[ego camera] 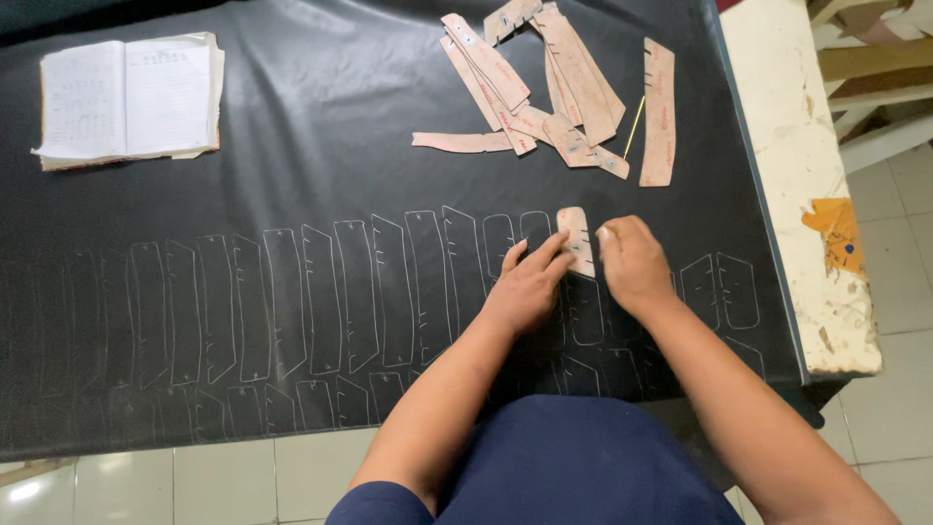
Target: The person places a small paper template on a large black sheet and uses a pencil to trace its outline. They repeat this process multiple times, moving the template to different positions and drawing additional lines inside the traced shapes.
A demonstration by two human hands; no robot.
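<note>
Black sheet (321,146) smooth with a dull sheen, likely faux leather; pattern pieces (544,78) matt tan cardboard, same as template (575,238) under both hands; notebook (128,97) worn paper; table edge (797,175) chipped painted wood

Two hands: left hand (530,284), right hand (632,261). One cardboard template (575,239) under the fingers. One open notebook (129,97). One pile of cardboard templates (544,83), roughly a dozen, exact number unclear. One black sheet (321,156). One thin yellow stick (634,126).
</note>
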